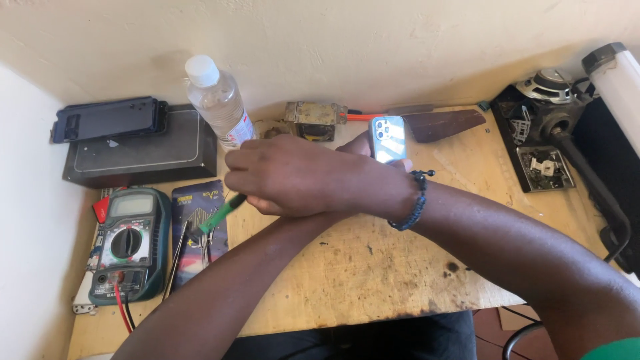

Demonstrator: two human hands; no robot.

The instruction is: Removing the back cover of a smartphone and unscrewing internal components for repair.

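My arms are crossed over a worn wooden bench (373, 267). My right hand (293, 175), with a dark bead bracelet at the wrist, reaches to the left and is closed around a green-handled tool (223, 212) that points down-left. Behind that wrist, my left hand (359, 145) is mostly hidden; it holds up a light blue smartphone (389, 139), back side and camera cluster facing me.
A multimeter (130, 243) with red and black leads, tweezers (179, 257) and a tool card (200, 223) lie at the left. A water bottle (217, 100), black box (143, 147) with a dark phone (110, 120), transformer (313, 120) and parts tray (543, 167) line the back.
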